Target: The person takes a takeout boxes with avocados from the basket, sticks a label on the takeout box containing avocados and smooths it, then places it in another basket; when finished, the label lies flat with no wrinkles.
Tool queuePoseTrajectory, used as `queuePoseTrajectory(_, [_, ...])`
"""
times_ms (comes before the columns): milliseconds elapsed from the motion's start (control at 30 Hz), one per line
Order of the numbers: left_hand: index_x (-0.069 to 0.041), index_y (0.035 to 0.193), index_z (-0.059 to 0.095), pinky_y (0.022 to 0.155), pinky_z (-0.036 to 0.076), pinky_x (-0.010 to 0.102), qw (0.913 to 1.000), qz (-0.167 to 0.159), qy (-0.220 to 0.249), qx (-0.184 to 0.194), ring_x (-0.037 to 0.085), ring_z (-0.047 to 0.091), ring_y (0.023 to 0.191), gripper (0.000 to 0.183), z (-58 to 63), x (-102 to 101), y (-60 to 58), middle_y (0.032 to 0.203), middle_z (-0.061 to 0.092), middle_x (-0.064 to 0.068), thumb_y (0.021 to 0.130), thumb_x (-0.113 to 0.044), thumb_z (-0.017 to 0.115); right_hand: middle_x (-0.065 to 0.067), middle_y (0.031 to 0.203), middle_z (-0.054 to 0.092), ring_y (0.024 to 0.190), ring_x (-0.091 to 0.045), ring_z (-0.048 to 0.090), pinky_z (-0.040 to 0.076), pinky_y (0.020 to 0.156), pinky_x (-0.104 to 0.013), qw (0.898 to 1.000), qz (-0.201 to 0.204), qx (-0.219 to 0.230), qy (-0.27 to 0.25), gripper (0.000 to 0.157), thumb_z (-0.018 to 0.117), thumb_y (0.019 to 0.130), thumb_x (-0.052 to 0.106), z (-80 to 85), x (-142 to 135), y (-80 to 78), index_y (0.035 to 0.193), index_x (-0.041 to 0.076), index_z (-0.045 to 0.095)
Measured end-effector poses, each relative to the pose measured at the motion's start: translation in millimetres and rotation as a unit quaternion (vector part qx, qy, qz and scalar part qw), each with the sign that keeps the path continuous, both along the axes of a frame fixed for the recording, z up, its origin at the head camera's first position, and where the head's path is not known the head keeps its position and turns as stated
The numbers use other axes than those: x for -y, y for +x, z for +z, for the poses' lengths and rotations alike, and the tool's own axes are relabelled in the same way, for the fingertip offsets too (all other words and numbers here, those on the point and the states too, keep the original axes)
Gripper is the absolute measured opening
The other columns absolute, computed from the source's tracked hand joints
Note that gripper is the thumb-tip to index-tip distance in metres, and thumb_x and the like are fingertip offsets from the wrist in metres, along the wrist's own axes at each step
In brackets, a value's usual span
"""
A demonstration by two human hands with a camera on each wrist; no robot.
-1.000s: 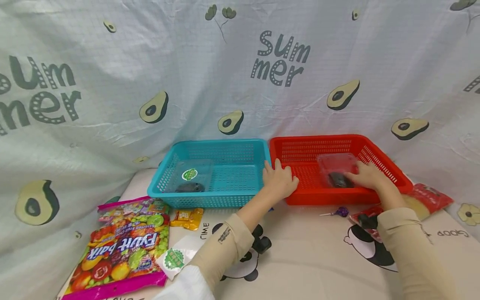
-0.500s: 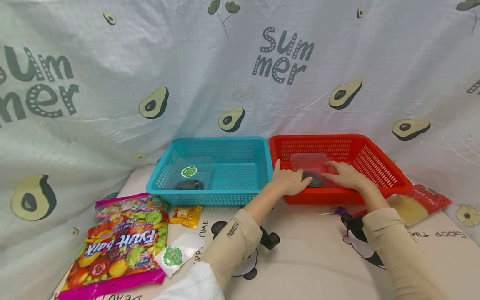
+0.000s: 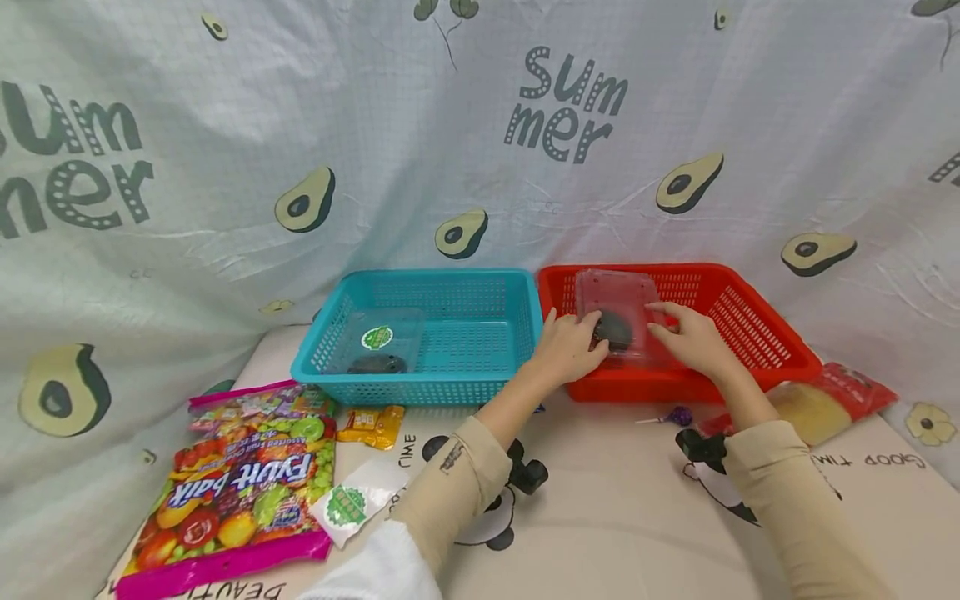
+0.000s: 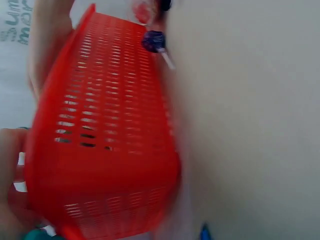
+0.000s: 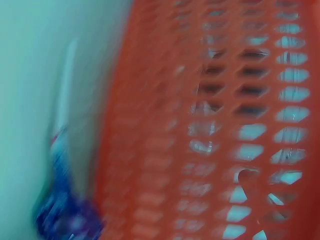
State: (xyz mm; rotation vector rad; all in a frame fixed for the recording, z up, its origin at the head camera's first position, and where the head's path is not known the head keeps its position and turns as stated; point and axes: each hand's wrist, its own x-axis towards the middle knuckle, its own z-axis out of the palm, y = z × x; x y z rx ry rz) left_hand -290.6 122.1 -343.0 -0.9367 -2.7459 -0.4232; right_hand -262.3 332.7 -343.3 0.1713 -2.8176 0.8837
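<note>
A clear plastic box [image 3: 617, 290] with a dark oval thing [image 3: 613, 331] in it is tilted within the red basket [image 3: 622, 387], its far edge near the basket's back rim. My left hand [image 3: 570, 348] holds the box's left side, fingers beside the dark thing. At the right side, my right hand [image 3: 693, 340] grips the edge between thumb and fingers. The left wrist view shows the basket's outer wall [image 4: 107, 100] and part of my left hand [image 4: 12, 185]. Only blurred basket mesh [image 5: 165, 125] and a lollipop [image 5: 67, 217] appear in the right wrist view.
Left of the red basket stands a teal basket [image 3: 427, 390] holding another clear box [image 3: 397, 321]. In front lie a fruit candy bag [image 3: 240, 492], an orange packet [image 3: 372, 427], a white sticker sheet [image 3: 360, 500] and a lollipop [image 3: 678, 415]. A red-yellow packet [image 3: 825, 404] lies at right.
The clear box has slid left inside the red basket, then tilted and risen at its far edge. My right hand moved left with it, and my left hand came onto its left side.
</note>
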Motion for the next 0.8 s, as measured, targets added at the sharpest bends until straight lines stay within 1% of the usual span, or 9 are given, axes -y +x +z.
queuePoseTrajectory(33, [-0.017,0.131,0.043,0.107,0.017,0.043,0.9997,-0.001,0.022,-0.011,0.016,0.05,0.11,0.048,4.1,6,1.4,0.115,0.058,0.001,0.087,-0.037,0.048,-0.015,0.082,0.055,0.058,-0.02,0.047,0.046,0.051,-0.028,1.0,0.002,-0.004,-0.014,0.046,0.048,0.09,0.032,2.5,5,0.9,0.131,0.01,0.042])
queuePoseTrajectory(200, [-0.017,0.127,0.048,0.108,0.017,0.041,0.9906,-0.018,0.121,-0.062,0.016,0.044,0.116,0.043,25.4,41,15.1,0.121,0.054,0.002,0.087,-0.032,0.05,-0.009,0.076,0.051,0.063,-0.02,0.045,0.041,0.05,-0.027,0.997,0.017,-0.035,-0.069,0.046,0.048,0.09,0.037,21.3,30,13.0,0.132,0.019,0.043])
queuePoseTrajectory(300, [-0.016,0.127,0.047,0.108,0.016,0.04,0.9844,-0.029,0.152,-0.083,0.018,0.042,0.119,0.043,33.9,64,28.0,0.123,0.052,0.004,0.087,-0.031,0.051,-0.006,0.103,0.057,0.079,-0.018,0.052,0.045,0.057,-0.023,0.993,0.034,-0.064,-0.095,0.043,0.05,0.089,0.034,31.7,48,25.3,0.13,0.022,0.044])
queuePoseTrajectory(367, [-0.015,0.128,0.047,0.108,0.016,0.039,0.9809,-0.036,0.165,-0.097,0.019,0.041,0.121,0.044,37.3,83,36.8,0.124,0.051,0.006,0.087,-0.031,0.051,-0.005,0.118,0.053,0.087,-0.016,0.056,0.047,0.064,-0.017,0.989,0.057,-0.088,-0.102,0.042,0.051,0.089,0.029,35.8,62,31.1,0.13,0.021,0.045])
queuePoseTrajectory(433, [-0.014,0.127,0.048,0.108,0.017,0.039,0.9785,-0.042,0.171,-0.107,0.021,0.039,0.123,0.044,39.3,102,46.3,0.126,0.05,0.008,0.087,-0.03,0.052,-0.004,0.126,0.05,0.091,-0.012,0.057,0.046,0.07,-0.011,0.985,0.08,-0.109,-0.105,0.041,0.053,0.089,0.024,38.2,76,37.8,0.129,0.019,0.046])
queuePoseTrajectory(533, [-0.014,0.127,0.049,0.107,0.019,0.039,0.9763,-0.051,0.174,-0.119,0.021,0.038,0.125,0.044,38.2,132,62.9,0.127,0.05,0.009,0.086,-0.028,0.054,-0.002,0.127,0.048,0.091,-0.008,0.057,0.043,0.075,-0.008,0.979,0.109,-0.133,-0.107,0.041,0.056,0.087,0.018,38.8,98,49.5,0.127,0.016,0.049])
queuePoseTrajectory(600, [-0.014,0.125,0.05,0.107,0.021,0.039,0.976,-0.052,0.168,-0.128,0.021,0.039,0.124,0.043,35.1,150,75.8,0.127,0.051,0.008,0.085,-0.028,0.056,-0.002,0.126,0.048,0.091,-0.009,0.057,0.044,0.075,-0.009,0.977,0.124,-0.138,-0.105,0.041,0.058,0.085,0.016,37.3,111,59.6,0.125,0.015,0.05])
queuePoseTrajectory(700, [-0.014,0.124,0.051,0.103,0.028,0.042,0.977,-0.051,0.15,-0.143,0.023,0.041,0.123,0.043,27.4,176,100.7,0.126,0.052,0.009,0.084,-0.029,0.057,-0.003,0.125,0.048,0.091,-0.014,0.057,0.046,0.075,-0.012,0.975,0.146,-0.133,-0.105,0.043,0.062,0.082,0.014,31.0,130,76.9,0.124,0.015,0.052])
queuePoseTrajectory(800, [-0.015,0.123,0.052,0.098,0.035,0.045,0.9798,-0.04,0.128,-0.148,0.024,0.043,0.121,0.044,16.8,202,130.5,0.124,0.052,0.01,0.082,-0.031,0.058,-0.002,0.123,0.048,0.089,-0.013,0.057,0.047,0.076,-0.016,0.97,0.177,-0.128,-0.105,0.043,0.065,0.08,0.013,19.3,149,94.4,0.121,0.015,0.054])
